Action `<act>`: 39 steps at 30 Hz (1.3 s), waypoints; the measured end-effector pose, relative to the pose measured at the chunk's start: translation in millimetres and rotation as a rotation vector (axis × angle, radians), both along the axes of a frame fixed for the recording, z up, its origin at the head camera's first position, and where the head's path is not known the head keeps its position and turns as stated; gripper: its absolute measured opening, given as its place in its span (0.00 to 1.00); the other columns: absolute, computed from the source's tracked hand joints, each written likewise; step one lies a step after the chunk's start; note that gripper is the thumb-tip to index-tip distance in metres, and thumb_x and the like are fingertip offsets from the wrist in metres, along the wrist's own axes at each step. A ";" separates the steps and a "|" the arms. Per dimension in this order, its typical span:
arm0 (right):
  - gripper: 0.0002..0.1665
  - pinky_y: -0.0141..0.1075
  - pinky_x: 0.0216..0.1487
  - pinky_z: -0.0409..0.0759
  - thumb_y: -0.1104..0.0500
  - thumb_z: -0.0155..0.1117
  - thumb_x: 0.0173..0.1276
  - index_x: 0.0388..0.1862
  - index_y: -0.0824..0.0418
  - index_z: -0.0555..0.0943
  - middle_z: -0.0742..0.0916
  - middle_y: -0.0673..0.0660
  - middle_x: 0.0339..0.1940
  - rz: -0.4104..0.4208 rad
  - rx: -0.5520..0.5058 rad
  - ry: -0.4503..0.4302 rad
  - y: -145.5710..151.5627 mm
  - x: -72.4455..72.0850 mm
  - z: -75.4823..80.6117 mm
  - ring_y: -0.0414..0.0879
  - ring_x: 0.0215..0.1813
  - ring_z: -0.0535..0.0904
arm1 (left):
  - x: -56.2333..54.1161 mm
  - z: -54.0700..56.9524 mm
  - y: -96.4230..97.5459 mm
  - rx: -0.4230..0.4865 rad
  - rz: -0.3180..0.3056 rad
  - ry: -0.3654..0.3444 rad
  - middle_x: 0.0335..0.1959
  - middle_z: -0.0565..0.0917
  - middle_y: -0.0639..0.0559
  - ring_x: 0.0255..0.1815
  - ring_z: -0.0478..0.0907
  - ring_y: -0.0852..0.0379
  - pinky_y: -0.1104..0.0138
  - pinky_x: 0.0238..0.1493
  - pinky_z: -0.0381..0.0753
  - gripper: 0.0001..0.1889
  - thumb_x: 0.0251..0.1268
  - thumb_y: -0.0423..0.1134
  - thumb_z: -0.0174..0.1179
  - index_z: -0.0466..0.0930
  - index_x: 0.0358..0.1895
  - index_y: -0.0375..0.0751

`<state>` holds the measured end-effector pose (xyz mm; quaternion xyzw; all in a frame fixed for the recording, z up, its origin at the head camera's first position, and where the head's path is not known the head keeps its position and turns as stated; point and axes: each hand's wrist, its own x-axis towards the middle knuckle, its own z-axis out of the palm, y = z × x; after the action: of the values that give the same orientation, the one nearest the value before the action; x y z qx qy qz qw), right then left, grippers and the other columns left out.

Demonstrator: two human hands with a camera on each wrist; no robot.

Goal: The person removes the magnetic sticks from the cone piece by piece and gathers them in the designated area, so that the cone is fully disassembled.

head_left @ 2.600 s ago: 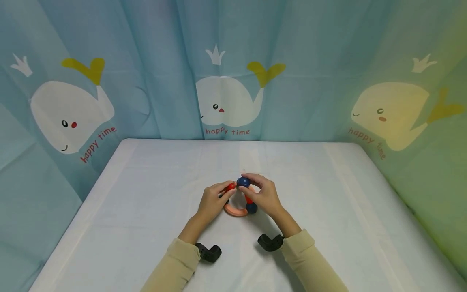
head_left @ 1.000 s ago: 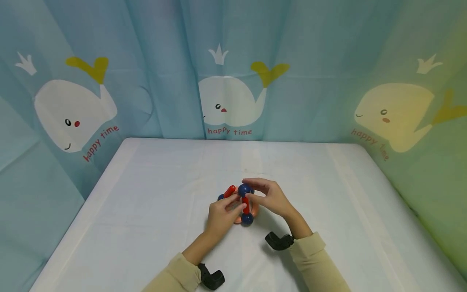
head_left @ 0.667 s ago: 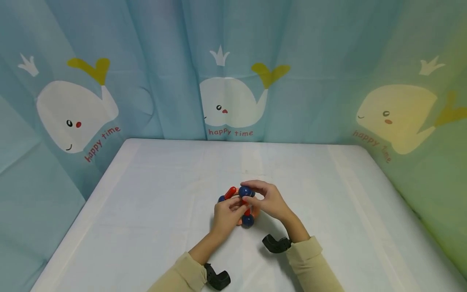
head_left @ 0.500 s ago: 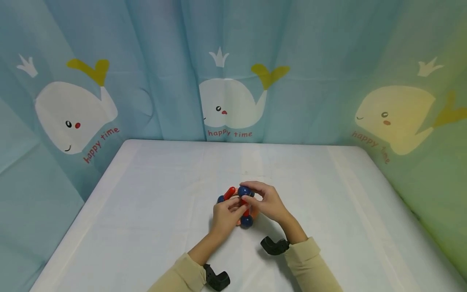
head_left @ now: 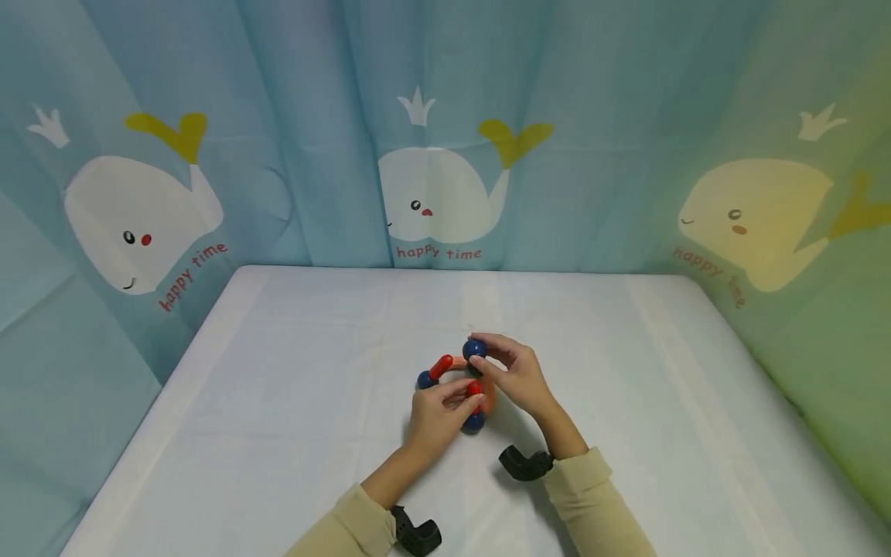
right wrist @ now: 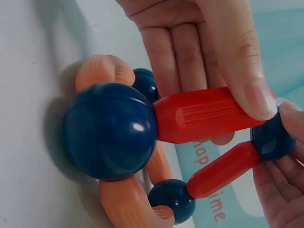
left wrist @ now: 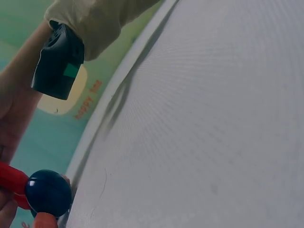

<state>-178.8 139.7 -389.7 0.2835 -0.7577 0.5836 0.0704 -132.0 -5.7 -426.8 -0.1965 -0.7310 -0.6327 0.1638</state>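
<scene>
In the head view, my left hand [head_left: 435, 418] pinches an upright red rod [head_left: 475, 388] between thumb and fingers. That rod rises from a dark blue ball [right wrist: 111, 130], which fills the middle of the right wrist view. My right hand [head_left: 517, 373] grips another blue ball [head_left: 475, 350] beyond the rod's tip, with a second red rod [right wrist: 224, 170] attached to it. Curved orange pieces [right wrist: 122, 202] link the lower balls into a ring. A third red rod [head_left: 442, 367] slants up from a blue ball [head_left: 427, 380] at the ring's left side.
The structure sits on a white-covered table [head_left: 313, 348]. Blue-green curtains [head_left: 320, 155] with whale prints surround the back and sides. A black wrist camera [head_left: 525, 464] is worn on the right wrist, another black camera [head_left: 418, 534] on the left.
The left hand has moved from the ring's left rod to the near one. In the last half second the right hand has drawn its ball up and away from that rod's tip, uncovering it.
</scene>
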 end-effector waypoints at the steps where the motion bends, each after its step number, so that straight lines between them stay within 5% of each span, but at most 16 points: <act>1: 0.18 0.50 0.52 0.72 0.77 0.59 0.58 0.49 0.81 0.73 0.79 0.73 0.48 -0.002 -0.007 -0.004 0.3 -0.7 -0.4 0.64 0.46 0.77 | -1.1 -2.5 0.3 0.002 0.001 0.002 0.33 0.83 0.34 0.32 0.82 0.43 0.58 0.34 0.81 0.11 0.50 0.22 0.64 0.80 0.38 0.21; 6: 0.19 0.51 0.51 0.72 0.77 0.58 0.59 0.50 0.82 0.73 0.79 0.74 0.48 -0.002 -0.027 -0.029 1.1 -2.0 -0.8 0.65 0.46 0.76 | -10.6 -21.9 1.0 -0.010 0.002 -0.003 0.33 0.84 0.39 0.34 0.83 0.48 0.62 0.35 0.81 0.11 0.50 0.26 0.66 0.82 0.38 0.26; 9: 0.19 0.46 0.52 0.74 0.77 0.58 0.59 0.51 0.83 0.72 0.79 0.74 0.48 -0.022 -0.046 -0.044 1.9 -2.6 -0.3 0.65 0.47 0.76 | -17.3 -26.9 -3.0 -0.106 0.015 0.084 0.32 0.85 0.45 0.34 0.83 0.54 0.67 0.34 0.81 0.13 0.48 0.32 0.69 0.84 0.38 0.30; 13: 0.20 0.34 0.50 0.75 0.77 0.57 0.60 0.52 0.83 0.71 0.79 0.74 0.48 -0.031 -0.063 -0.066 3.0 -3.6 0.0 0.64 0.47 0.77 | -26.2 -20.3 -13.3 -0.175 0.037 0.212 0.35 0.85 0.48 0.33 0.82 0.58 0.69 0.33 0.80 0.18 0.46 0.37 0.71 0.84 0.41 0.31; 19: 0.20 0.31 0.47 0.76 0.76 0.58 0.61 0.52 0.82 0.72 0.79 0.74 0.48 -0.026 -0.081 -0.112 3.2 -2.9 -0.8 0.66 0.47 0.76 | -39.4 3.7 -26.6 -0.082 0.042 0.281 0.38 0.84 0.42 0.40 0.82 0.52 0.63 0.43 0.79 0.17 0.46 0.29 0.70 0.82 0.42 0.26; 23: 0.20 0.31 0.46 0.77 0.76 0.58 0.60 0.53 0.82 0.71 0.79 0.74 0.48 -0.022 -0.087 -0.114 3.4 -3.5 -1.0 0.63 0.47 0.77 | -59.0 -1.9 -30.0 -0.148 0.041 0.208 0.41 0.84 0.46 0.44 0.80 0.56 0.65 0.49 0.75 0.21 0.48 0.34 0.70 0.81 0.47 0.29; 28: 0.20 0.32 0.46 0.77 0.76 0.57 0.61 0.53 0.82 0.71 0.79 0.74 0.49 -0.011 -0.103 -0.121 3.3 -4.9 -2.7 0.60 0.48 0.78 | -76.8 -13.3 -27.7 -0.260 -0.066 0.011 0.43 0.84 0.54 0.43 0.79 0.61 0.70 0.43 0.76 0.21 0.50 0.43 0.70 0.82 0.49 0.40; 33: 0.20 0.32 0.47 0.77 0.77 0.56 0.61 0.53 0.83 0.70 0.78 0.75 0.50 -0.011 -0.120 -0.116 3.7 -4.9 -4.4 0.61 0.48 0.77 | -84.6 -17.6 -18.0 -0.265 -0.081 0.002 0.36 0.85 0.54 0.31 0.77 0.60 0.72 0.29 0.74 0.15 0.49 0.41 0.70 0.85 0.42 0.41; 39: 0.20 0.31 0.48 0.76 0.77 0.57 0.60 0.53 0.83 0.71 0.78 0.75 0.49 -0.024 -0.107 -0.096 4.5 -2.7 -4.2 0.60 0.48 0.78 | -84.3 -21.2 -8.2 -0.245 -0.054 -0.003 0.32 0.85 0.51 0.35 0.81 0.60 0.72 0.34 0.78 0.11 0.49 0.36 0.70 0.86 0.37 0.36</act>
<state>-181.5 144.2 -393.9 0.2419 -0.7312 0.6353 0.0561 -216.3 -14.0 -448.0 -0.2336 -0.7976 -0.5429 0.1203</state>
